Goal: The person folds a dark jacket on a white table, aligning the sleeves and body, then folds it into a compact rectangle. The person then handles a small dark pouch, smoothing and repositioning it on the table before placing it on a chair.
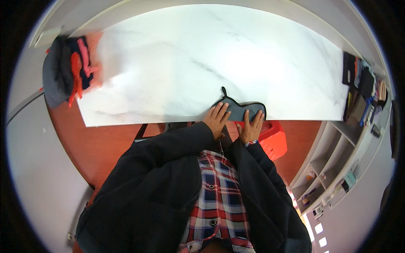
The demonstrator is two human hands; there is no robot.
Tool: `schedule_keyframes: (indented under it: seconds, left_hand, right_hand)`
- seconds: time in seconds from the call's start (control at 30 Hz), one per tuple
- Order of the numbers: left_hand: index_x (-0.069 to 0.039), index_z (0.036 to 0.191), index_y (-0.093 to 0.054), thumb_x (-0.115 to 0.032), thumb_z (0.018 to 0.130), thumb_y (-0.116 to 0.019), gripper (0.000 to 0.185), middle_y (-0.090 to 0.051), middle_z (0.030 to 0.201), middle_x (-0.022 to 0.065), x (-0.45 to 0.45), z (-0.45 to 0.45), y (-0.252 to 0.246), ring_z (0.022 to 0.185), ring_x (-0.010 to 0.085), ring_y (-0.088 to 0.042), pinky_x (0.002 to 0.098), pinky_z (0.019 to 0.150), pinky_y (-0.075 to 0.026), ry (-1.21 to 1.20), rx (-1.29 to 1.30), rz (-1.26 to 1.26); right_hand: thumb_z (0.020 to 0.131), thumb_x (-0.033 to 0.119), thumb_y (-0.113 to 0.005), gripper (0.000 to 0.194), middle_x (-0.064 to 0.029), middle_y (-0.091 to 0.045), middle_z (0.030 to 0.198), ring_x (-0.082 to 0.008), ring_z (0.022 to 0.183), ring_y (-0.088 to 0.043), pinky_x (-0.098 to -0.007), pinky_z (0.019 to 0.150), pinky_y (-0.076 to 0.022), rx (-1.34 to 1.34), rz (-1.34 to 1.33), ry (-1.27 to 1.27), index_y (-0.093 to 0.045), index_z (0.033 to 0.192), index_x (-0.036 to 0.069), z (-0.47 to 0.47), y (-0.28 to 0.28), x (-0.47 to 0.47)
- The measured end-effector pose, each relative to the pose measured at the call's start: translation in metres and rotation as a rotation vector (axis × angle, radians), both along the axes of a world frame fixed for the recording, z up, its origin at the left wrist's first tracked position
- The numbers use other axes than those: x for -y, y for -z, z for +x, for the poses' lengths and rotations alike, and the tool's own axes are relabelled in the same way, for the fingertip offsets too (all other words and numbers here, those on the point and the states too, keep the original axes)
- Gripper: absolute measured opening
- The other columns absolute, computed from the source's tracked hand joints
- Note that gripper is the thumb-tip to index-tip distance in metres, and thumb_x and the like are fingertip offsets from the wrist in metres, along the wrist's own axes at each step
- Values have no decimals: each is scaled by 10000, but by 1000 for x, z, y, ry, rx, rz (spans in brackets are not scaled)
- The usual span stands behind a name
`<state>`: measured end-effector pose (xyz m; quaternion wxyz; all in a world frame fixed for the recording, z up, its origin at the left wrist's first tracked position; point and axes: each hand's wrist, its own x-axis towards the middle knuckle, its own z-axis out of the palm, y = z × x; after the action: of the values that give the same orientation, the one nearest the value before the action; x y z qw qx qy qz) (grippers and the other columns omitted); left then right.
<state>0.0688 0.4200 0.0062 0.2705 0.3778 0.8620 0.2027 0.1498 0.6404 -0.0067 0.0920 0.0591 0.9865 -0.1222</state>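
A grey fabric piece (237,110) with black edging lies flat at the near edge of the white marbled table (152,63). Its upper outline dips in a curve, and a small black loop (224,92) sticks out from its top left. On its left part rests my left hand (216,119), palm down, fingers slightly apart. My right hand (251,128) presses its fingertips onto the right part, with the thumb spread toward the table edge. Neither hand grips the fabric. Both hands cover some of its lower area.
Grey, navy and red fabric items (60,72) are heaped at the table's left end. Several folded textiles and small goods (364,82) sit at the right end. A red plastic container (274,140) stands below the near edge. White shelving (332,151) is on the right.
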Motion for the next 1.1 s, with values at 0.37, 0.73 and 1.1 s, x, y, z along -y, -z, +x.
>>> schedule_keyframes:
  seconds: [0.37, 0.73, 1.1]
  left_hand:
    - [-146, 1620, -333, -451, 778, -867, 1043, -80, 1698, 289, 135, 31, -26, 1564, 500, -114, 600, 1237, -234, -460, 36, -208]
    - [-86, 1614, -319, -410, 865, -791, 943, -111, 1681, 318, 145, 30, -1, 1554, 524, -132, 572, 1244, -222, -958, 7, -175]
    - [-55, 1574, -397, -440, 896, -752, 857, -148, 1679, 309, 222, -32, 11, 1561, 490, -143, 557, 1255, -197, -1329, 120, -226]
  right_hand:
    - [852, 397, -809, 854, -375, -114, 1659, -579, 1527, -143, -652, 1201, -237, 101, -145, -393, -423, 1592, 219, -58, -18, 114]
    - [871, 387, -778, 794, -364, -114, 1663, -565, 1533, -136, -647, 1209, -223, 122, -128, -754, -447, 1577, 234, -153, 1, 163]
    - [852, 432, -783, 842, -374, -115, 1659, -591, 1517, -149, -654, 1189, -252, 184, -105, -948, -418, 1593, 270, -221, 30, 274]
